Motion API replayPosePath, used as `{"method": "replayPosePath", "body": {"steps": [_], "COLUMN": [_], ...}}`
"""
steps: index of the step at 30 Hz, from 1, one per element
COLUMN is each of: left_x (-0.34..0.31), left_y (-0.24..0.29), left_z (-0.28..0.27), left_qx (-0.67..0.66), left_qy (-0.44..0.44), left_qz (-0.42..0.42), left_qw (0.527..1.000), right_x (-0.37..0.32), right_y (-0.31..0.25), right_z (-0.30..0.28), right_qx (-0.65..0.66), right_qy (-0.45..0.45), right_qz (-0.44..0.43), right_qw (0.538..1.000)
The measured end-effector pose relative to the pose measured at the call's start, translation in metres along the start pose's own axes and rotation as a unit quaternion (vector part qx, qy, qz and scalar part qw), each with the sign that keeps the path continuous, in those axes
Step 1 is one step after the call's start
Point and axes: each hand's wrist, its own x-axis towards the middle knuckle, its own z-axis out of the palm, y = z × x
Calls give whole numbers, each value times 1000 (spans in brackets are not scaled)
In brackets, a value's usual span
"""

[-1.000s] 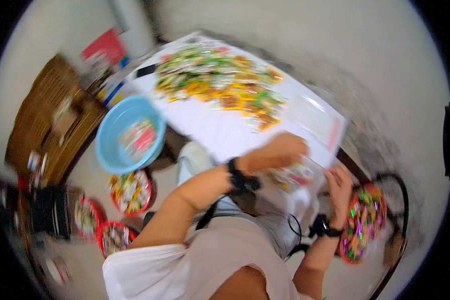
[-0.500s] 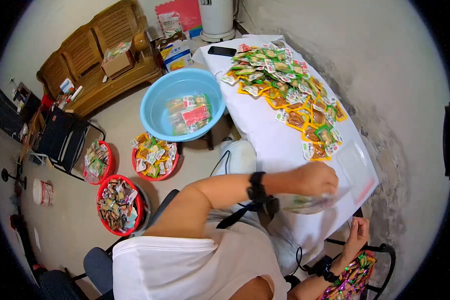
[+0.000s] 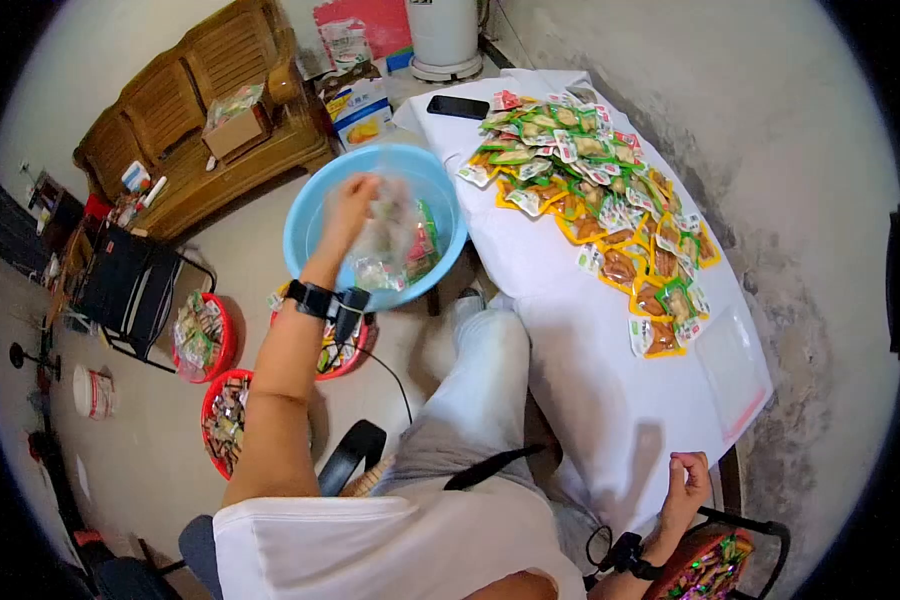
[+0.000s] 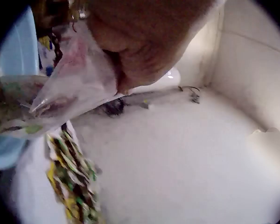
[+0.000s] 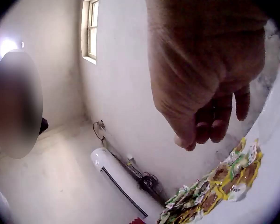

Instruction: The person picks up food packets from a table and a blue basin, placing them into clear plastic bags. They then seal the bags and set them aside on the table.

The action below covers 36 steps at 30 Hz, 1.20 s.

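My left hand is over the light blue basin and grips the top of a clear plastic bag. Packets show through the bag's lower part in the left wrist view. Below it in the basin lie other filled bags, partly hidden by the blurred bag. My right hand hovers by the near right edge of the white-covered table, its fingers loosely bent with nothing in them. A heap of small snack packets in yellow and green wrappers covers the table's far part.
A flat clear bag lies near the table's right edge, and a black phone at its far left corner. Red baskets of packets stand on the floor at left. Another basket is beneath my right arm. A wooden bench stands behind.
My left hand has carried the filled bag from the table's near side leftward to over the basin. My right hand, near the bag a second ago, has drawn back and stays by the table edge.
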Motion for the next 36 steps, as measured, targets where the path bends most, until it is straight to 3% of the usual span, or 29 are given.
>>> {"method": "replayPosePath", "body": {"steps": [2, 5, 7, 8, 13, 18, 21, 24, 27, 29, 32, 36], "left_x": [40, 74, 90, 96, 109, 103, 98, 95, 97, 104, 113, 111], "left_y": [-61, -104, -129, -143, -232, -299, -312, -317, -325, -328, -325, -264], "left_z": [-28, -63, -74, -71, -8, 82, 106, 104, 81, 57, 17, -7], "left_qx": [20, 121, 334, 333, 423, 399, 368, 355, 382, 313, 249, 143], "left_qy": [60, 105, 146, 142, 64, 55, 59, 60, 75, 101, 157, 165], "left_qz": [12, -12, 2, -1, 4, -47, -42, -92, -56, -23, -52, -124], "left_qw": [998, 987, 931, 932, 904, 914, 927, 929, 920, 944, 954, 968], "right_x": [6, 16, 23, 27, 42, 50, 50, 50, 49, 51, 52, 51], "right_y": [-7, -11, -5, -1, 7, 14, 20, 26, 30, 30, 23, 25], "right_z": [12, 31, 44, 50, 88, 106, 108, 107, 109, 112, 114, 115], "right_qx": [-26, -44, -51, -54, -57, -87, -80, -104, -95, -92, -77, -80], "right_qy": [-20, -39, -49, -60, -81, -118, -111, -137, -142, -140, -131, -133], "right_qz": [18, 54, 47, 39, 83, 99, 128, 119, 129, 100, 121, 106], "right_qw": [999, 997, 996, 996, 992, 984, 982, 978, 977, 981, 981, 982]}}
